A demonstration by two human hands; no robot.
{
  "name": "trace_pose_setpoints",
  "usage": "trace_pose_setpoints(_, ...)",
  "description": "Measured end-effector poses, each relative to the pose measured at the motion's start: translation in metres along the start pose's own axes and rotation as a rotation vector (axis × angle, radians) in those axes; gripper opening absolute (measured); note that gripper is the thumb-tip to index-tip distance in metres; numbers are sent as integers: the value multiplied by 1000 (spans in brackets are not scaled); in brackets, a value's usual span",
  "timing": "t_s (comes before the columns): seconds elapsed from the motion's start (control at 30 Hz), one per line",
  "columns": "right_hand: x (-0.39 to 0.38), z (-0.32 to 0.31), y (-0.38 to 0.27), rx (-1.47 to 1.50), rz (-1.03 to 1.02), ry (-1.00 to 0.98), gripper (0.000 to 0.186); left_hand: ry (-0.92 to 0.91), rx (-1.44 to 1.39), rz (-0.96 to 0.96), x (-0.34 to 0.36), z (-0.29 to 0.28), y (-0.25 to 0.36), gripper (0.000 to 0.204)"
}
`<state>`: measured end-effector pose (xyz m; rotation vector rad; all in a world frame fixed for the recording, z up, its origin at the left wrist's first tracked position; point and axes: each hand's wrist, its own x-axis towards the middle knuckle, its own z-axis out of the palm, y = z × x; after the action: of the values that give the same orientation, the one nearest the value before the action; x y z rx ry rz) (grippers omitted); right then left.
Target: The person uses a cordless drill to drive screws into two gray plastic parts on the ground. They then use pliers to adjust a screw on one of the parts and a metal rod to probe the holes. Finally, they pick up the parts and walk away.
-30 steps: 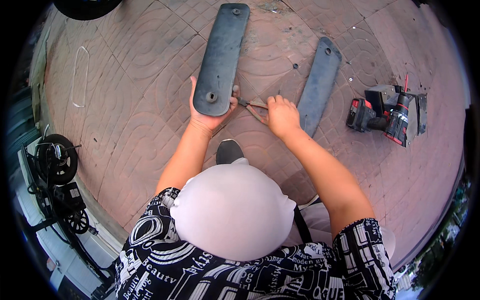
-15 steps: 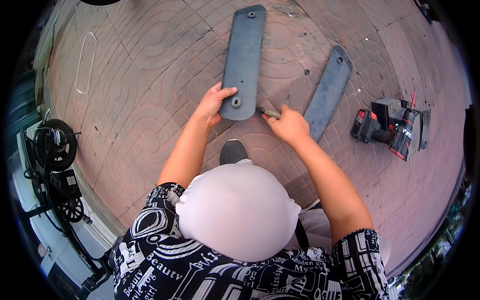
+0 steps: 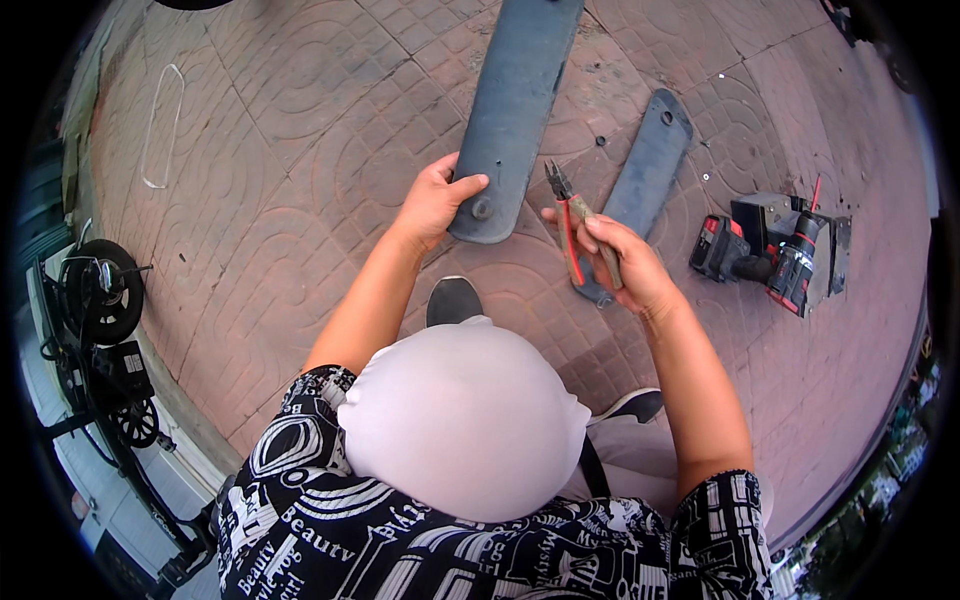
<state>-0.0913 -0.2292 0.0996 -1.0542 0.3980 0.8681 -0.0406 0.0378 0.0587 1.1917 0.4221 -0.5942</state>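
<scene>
My left hand (image 3: 432, 205) grips the near end of a long dark grey panel (image 3: 520, 110) with rounded corners, its thumb lying on top. Close to that thumb the panel has a small hole and a round fitting; its far end runs out of the picture. In my right hand (image 3: 632, 262) is a pair of pliers (image 3: 562, 200) with red and worn tan handles, the jaws pointing up and away, apart from the panel. A second, similar grey panel (image 3: 650, 160) lies on the paving behind my right hand, partly hidden by it.
To the right, a red and black cordless drill (image 3: 795, 270) leans by a dark box (image 3: 765, 215). A small dark ring (image 3: 600, 141) and a pale washer (image 3: 706, 177) lie on the paving. At left are a white wire loop (image 3: 150, 140) and a wheeled vehicle (image 3: 108, 290).
The pliers have come up and turned, so their jaws now point away from me. My right hand has moved right of the held panel, whose far end has shifted farther away and right.
</scene>
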Motion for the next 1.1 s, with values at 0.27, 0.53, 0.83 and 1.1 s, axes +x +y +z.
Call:
trace_pose_setpoints(0.27,-9,7,-1,-23,-27,25,35,-85,60,40,-5,22,1,38)
trace_pose_setpoints(0.53,-27,9,-19,-1393,-455,318,26,-116,106,-3,-8,26,4,39)
trace_pose_setpoints(0.83,-32,13,-36,-1679,-546,297,20,-182,261,-23,-15,37,9,38)
trace_pose_setpoints(1.1,-31,11,-37,-1768,-581,269,21,-211,350,5,-12,37,2,35)
